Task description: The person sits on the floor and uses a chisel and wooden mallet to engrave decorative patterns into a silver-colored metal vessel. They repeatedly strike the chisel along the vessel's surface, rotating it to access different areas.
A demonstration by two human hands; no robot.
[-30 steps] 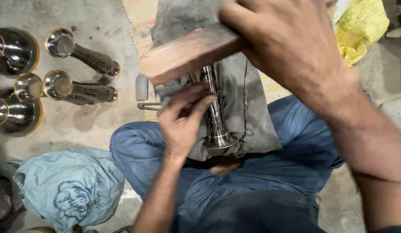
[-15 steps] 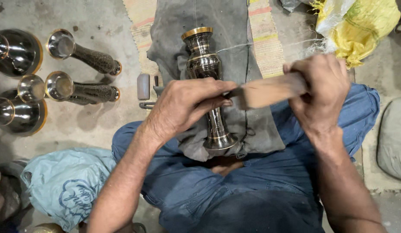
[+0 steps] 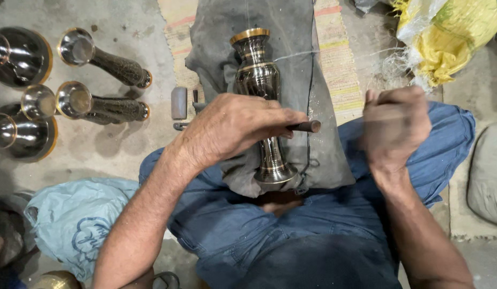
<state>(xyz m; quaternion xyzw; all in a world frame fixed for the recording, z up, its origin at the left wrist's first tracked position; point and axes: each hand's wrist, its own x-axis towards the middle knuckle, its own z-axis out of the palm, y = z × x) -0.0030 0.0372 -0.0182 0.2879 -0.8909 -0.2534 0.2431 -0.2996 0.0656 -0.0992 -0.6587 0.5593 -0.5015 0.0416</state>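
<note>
A dark metal vase (image 3: 256, 75) with a brass rim lies on a grey cloth (image 3: 323, 160) spread over my crossed legs. My left hand (image 3: 232, 128) rests on the vase's middle and grips a thin dark metal punch (image 3: 306, 127). The punch's end sticks out to the right of my fingers. My right hand (image 3: 395, 128) is a closed fist to the right of the vase, apart from the punch. It is blurred by motion. The wooden block it holds shows only as a faint streak.
Several dark brass-rimmed vases (image 3: 104, 61) lie and stand on the concrete floor at the left. A small grey block (image 3: 179, 103) lies beside the cloth. A blue cloth bag (image 3: 71, 219) sits at lower left, a yellow sack (image 3: 452, 37) at upper right, a striped mat (image 3: 339, 69) underneath.
My right hand swung the wooden block down from above the vase to the punch, then pulled away to the right. My left hand stayed on the vase with the punch.
</note>
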